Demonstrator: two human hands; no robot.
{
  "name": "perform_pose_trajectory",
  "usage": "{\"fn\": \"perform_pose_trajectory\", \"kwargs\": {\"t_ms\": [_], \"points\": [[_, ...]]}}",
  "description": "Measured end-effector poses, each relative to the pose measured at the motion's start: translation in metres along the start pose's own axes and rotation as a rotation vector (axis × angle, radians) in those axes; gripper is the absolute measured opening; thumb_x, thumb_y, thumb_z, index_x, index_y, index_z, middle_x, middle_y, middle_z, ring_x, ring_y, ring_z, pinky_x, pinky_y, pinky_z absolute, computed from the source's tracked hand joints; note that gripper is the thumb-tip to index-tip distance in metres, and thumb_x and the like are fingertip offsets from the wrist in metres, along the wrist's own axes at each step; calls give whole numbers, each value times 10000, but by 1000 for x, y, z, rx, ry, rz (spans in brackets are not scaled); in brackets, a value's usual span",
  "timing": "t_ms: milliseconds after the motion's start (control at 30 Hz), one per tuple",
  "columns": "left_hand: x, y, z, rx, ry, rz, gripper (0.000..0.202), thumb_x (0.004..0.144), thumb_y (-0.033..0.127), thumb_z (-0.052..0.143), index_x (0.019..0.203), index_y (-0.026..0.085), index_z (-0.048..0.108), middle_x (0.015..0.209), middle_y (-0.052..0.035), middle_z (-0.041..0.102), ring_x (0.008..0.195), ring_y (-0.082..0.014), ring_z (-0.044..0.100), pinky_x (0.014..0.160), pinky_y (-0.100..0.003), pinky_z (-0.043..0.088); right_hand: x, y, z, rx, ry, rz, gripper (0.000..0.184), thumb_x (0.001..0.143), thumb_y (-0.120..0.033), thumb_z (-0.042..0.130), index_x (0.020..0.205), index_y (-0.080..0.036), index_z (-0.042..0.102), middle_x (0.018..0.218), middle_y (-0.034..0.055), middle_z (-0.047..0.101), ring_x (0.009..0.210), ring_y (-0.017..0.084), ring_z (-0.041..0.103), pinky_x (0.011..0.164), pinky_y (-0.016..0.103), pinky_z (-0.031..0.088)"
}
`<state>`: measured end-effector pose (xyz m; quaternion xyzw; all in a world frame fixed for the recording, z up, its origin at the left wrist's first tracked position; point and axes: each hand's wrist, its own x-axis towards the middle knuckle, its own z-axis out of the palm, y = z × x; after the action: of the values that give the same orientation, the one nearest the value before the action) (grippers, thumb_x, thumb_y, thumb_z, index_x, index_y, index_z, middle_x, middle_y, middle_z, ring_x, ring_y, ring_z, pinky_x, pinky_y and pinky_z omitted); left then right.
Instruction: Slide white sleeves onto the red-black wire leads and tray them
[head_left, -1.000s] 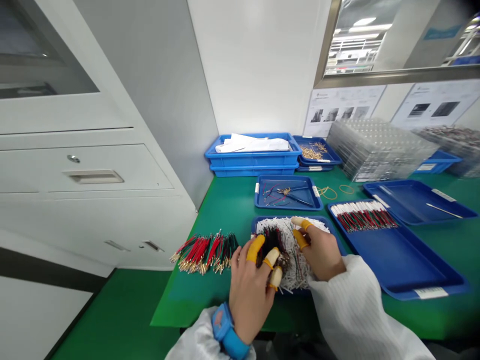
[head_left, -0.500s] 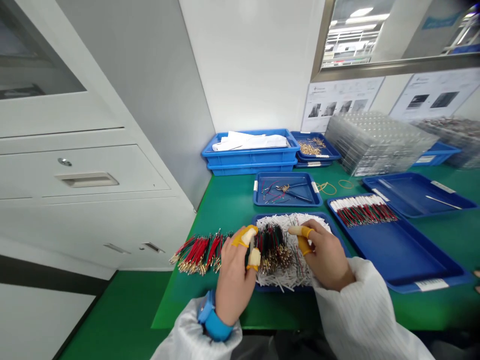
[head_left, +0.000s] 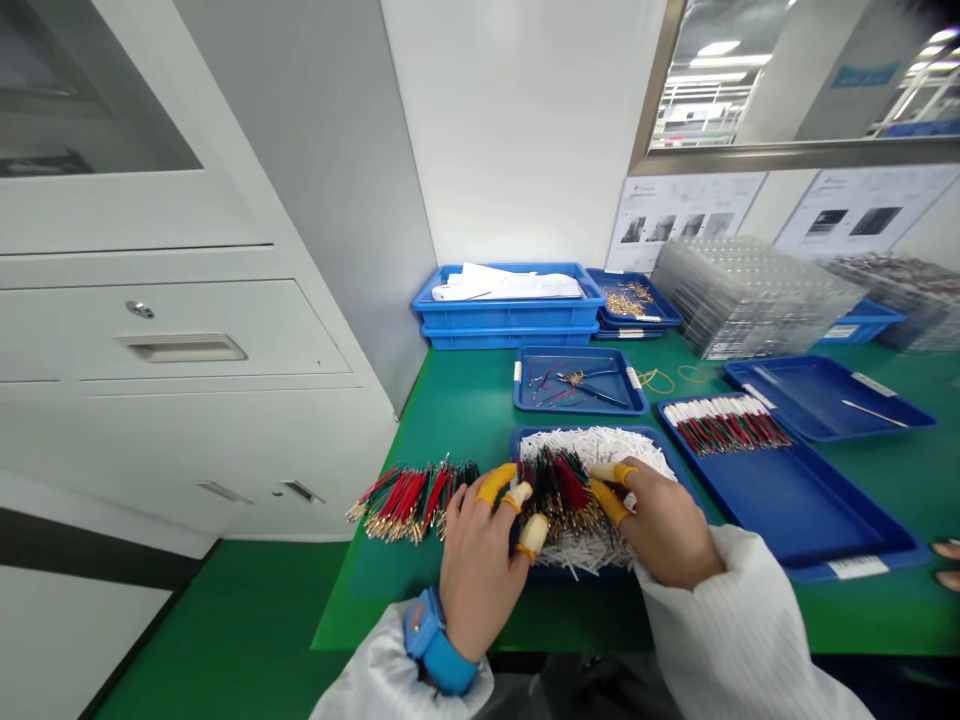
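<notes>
A thick bunch of red, green and black wires [head_left: 559, 485] with brass-coloured ends lies over short white tubes [head_left: 589, 550] in a blue tray. My left hand [head_left: 484, 550] is bent round the bunch's left side, with yellow and cream finger cots on its fingertips. From the right, my right hand [head_left: 664, 515], also in finger cots, presses its fingertips together at the wires' edge. The wires between the fingers are partly hidden. Left of my left hand, more red and green wires [head_left: 409, 500] lie in a row on the green table.
Behind stands a small blue tray [head_left: 525, 402] with pliers [head_left: 592, 390] and loose wires. At right, a long blue tray [head_left: 810, 510] holds a row of white-tubed wires [head_left: 731, 425]. Stacked blue bins [head_left: 510, 315] and clear plastic trays [head_left: 750, 300] line the wall. Another person's fingers [head_left: 949, 565] show at the right edge.
My right fingers have come down onto the right side of the bunch, which now looks wider and shows more red. My left hand has shifted slightly right. The view has moved a little.
</notes>
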<state>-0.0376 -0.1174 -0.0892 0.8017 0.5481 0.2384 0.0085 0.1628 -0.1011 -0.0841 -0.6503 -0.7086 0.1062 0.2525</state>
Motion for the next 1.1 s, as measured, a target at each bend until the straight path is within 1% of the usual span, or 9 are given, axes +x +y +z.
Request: {"fn": "perform_pose_trajectory", "kwargs": {"t_ms": [300,400,567,667,767,900,933,1033,1100], "points": [[12,22,1,-4,-38,60,346,739,149,509,1084,156,536,1095,-134,521,1157,-312,347,939,-552,299,2,11,-8,104,182,47,180,748,-237,492,862,-201,626,782,32,652,630,169,619,602,295,492],[21,36,2,-13,-92,119,339,734,203,534,1073,197,543,1155,-114,512,1185,-314,320,966,-580,219,3,10,-11,152,218,34,200,745,-194,467,881,-187,613,772,31,648,634,152,628,598,271,504],[34,53,4,-40,-185,214,310,735,173,509,1040,214,541,993,-62,622,1199,-285,323,990,-613,79,1,11,-20,195,228,12,240,740,-173,466,939,-182,601,749,30,648,590,143,623,575,268,513],[33,50,-2,-82,-241,247,358,686,39,455,968,241,547,964,-2,639,1224,-217,310,1017,-564,110,-1,17,-26,253,227,-8,230,738,-176,472,921,-190,609,746,33,645,619,154,618,576,273,514],[27,36,-11,-160,-259,235,467,651,-35,415,1007,247,521,974,1,630,1245,-180,282,1032,-525,134,-2,24,-28,323,182,-33,251,738,-187,480,954,-200,608,741,33,648,621,160,612,569,278,511],[18,22,-14,-122,-23,90,413,752,43,442,1113,242,467,1226,-65,471,1217,-223,316,1002,-541,196,2,29,-24,391,81,-63,278,749,-191,472,998,-195,596,777,40,648,628,153,619,593,279,514],[16,22,-11,-79,-8,73,370,768,82,459,1102,237,480,1244,-82,444,1219,-248,306,991,-559,195,4,29,-23,401,58,-68,284,752,-191,467,1007,-195,592,781,40,642,613,148,618,590,277,516],[13,29,-4,20,-126,100,307,792,145,464,1082,233,507,1279,-109,387,1259,-305,210,974,-605,161,9,30,-20,422,12,-75,299,758,-196,459,1028,-199,586,775,32,630,567,132,618,567,264,517],[11,35,-1,37,-145,81,347,803,142,446,1136,235,465,1316,-113,333,1272,-296,178,981,-596,160,11,33,-21,431,13,-63,300,753,-195,461,1022,-197,595,775,32,640,588,138,628,575,261,517]]}}
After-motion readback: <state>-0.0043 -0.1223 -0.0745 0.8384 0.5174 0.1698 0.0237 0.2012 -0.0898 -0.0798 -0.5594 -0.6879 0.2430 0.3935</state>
